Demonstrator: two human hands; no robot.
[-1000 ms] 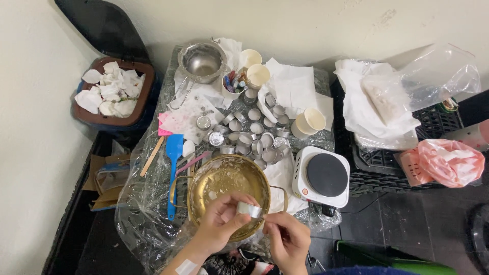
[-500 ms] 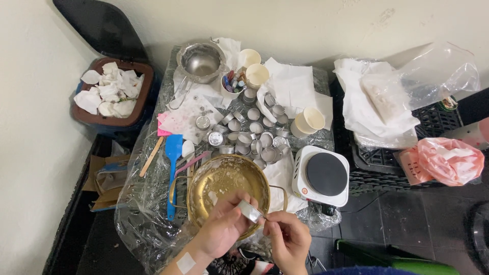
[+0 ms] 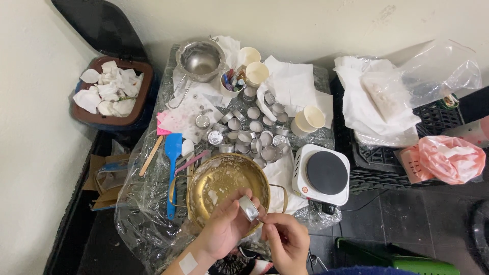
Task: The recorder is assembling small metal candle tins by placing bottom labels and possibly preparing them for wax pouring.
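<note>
Two hands meet over the near rim of the brass bowl [image 3: 224, 183], which lies just beyond the fingers. Left hand [image 3: 226, 226] grasps a small metal cup [image 3: 249, 208] between thumb and fingertips, tilted. Right hand [image 3: 285, 239] is clenched, pinching something thin at the cup's edge; I cannot tell what.

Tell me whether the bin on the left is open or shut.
Open. The bin has its dark lid swung back against the wall, and crumpled white tissues show inside.
</note>
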